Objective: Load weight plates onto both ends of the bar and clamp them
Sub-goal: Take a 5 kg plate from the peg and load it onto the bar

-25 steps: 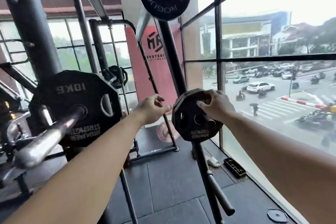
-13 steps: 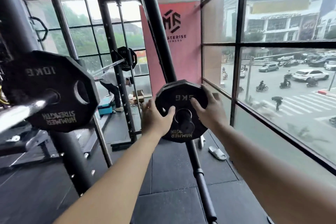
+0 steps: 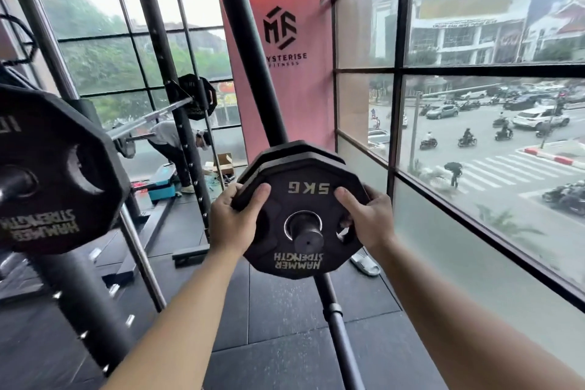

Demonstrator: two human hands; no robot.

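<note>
A black 5 kg weight plate (image 3: 304,260) hangs on a storage peg (image 3: 307,239) of the slanted rack post, with a second plate's edge (image 3: 285,149) showing behind it. My left hand (image 3: 235,222) grips the front plate's left rim, thumb on its face. My right hand (image 3: 367,220) grips its right rim, index finger on the face. At the far left, a black 10 kg plate (image 3: 60,174) sits on the barbell sleeve (image 3: 14,182).
The black rack post (image 3: 253,73) runs diagonally behind the plate down to the floor. A large window (image 3: 474,136) lines the right side. Another person (image 3: 171,139) bends over by a second loaded bar (image 3: 164,111). A sandal (image 3: 365,263) lies on the rubber floor.
My left hand went from empty air onto the 5 kg plate's left rim. Both hands now hold the plate, and the view has moved closer to it.
</note>
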